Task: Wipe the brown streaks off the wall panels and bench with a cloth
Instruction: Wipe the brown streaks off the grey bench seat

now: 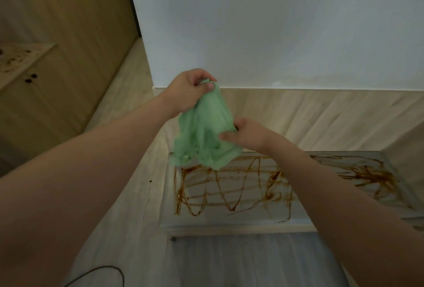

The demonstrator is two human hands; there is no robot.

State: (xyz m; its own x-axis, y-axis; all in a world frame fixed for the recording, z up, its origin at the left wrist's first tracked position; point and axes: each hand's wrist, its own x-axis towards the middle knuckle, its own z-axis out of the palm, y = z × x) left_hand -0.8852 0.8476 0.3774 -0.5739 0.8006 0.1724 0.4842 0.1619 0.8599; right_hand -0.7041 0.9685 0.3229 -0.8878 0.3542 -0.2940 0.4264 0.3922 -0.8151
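Observation:
A green cloth [204, 135] hangs bunched in the air in front of the pale wood wall panels [309, 114]. My left hand [188, 91] pinches its top edge between thumb and fingers. My right hand [245, 135] grips the cloth lower down on its right side. Below them the bench top [305, 208] is covered with brown streaks [220, 190] in loops and scribbles, thicker at the far right [371, 176]. The cloth's lower folds hang just above the bench's back left corner.
A white wall [275, 34] rises above the panels. Tan cabinets [59, 57] with dark knobs stand at the left, with a stained counter top [20, 59]. A black cable [103, 273] lies on the floor at the bottom left. Grey flooring [252, 261] lies in front of the bench.

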